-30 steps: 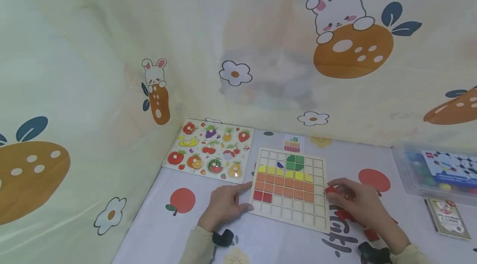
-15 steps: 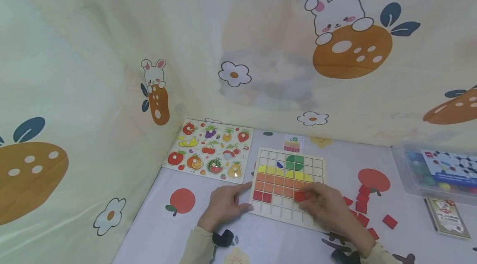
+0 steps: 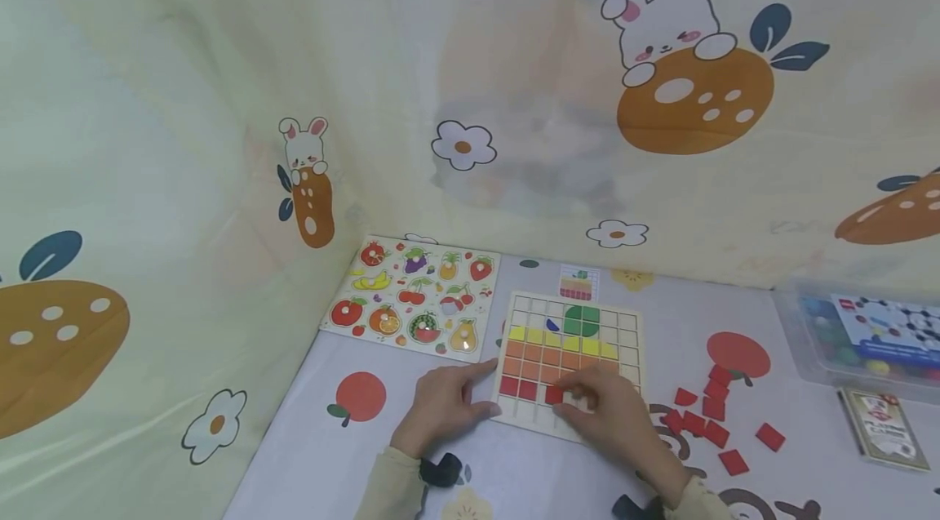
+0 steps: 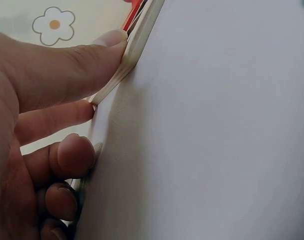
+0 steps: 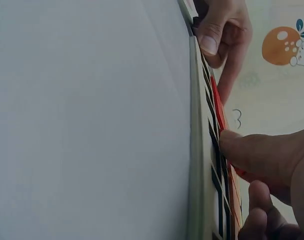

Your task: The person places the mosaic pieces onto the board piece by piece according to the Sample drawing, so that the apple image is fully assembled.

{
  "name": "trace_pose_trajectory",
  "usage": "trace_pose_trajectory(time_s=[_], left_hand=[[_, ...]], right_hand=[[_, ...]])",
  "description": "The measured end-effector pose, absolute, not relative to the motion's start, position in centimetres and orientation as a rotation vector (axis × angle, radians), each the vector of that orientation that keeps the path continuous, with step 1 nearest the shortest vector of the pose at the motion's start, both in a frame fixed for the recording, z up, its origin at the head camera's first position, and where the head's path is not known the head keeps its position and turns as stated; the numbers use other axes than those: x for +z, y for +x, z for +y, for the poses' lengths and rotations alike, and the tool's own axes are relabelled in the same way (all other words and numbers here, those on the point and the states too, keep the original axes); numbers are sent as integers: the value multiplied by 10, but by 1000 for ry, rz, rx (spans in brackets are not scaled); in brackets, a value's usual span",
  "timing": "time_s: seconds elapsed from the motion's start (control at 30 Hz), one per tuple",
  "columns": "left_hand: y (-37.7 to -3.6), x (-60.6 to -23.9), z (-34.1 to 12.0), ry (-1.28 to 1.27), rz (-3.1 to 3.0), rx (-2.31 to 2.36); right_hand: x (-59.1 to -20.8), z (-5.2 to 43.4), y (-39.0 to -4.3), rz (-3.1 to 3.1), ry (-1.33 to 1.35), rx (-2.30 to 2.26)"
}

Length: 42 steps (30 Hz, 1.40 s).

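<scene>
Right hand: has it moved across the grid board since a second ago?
Yes. The right hand has moved leftward from the board's right edge, over the grid board, now pressing a red tile beside the two red ones at lower left.

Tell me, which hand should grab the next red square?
Probably the right hand: the loose red squares lie beside it, right of the grid board. The left hand rests against the board's left edge.

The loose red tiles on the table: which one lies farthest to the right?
The single red tile nearest the card box. It lies apart from the other loose red tiles, which cluster closer to the wooden grid board.
</scene>
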<state>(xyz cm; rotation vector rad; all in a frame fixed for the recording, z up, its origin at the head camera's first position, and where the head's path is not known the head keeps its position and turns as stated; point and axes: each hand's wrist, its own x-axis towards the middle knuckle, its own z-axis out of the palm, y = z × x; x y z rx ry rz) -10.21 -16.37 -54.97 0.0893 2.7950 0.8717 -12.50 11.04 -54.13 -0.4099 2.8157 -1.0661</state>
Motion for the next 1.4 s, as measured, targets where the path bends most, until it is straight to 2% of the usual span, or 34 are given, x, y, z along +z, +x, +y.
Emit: trace_pose_trajectory(time_s=[0.9, 1.1, 1.4], left_hand=[[-102, -546, -162, 100, 2796, 896], [-102, -548, -161, 101, 2803, 887], [-102, -547, -162, 73, 2778, 872]], right_hand=[[-540, 112, -125, 2856, -360, -966], [-530, 152, -134, 2870, -293, -922], [-519, 266, -169, 2923, -256, -602]])
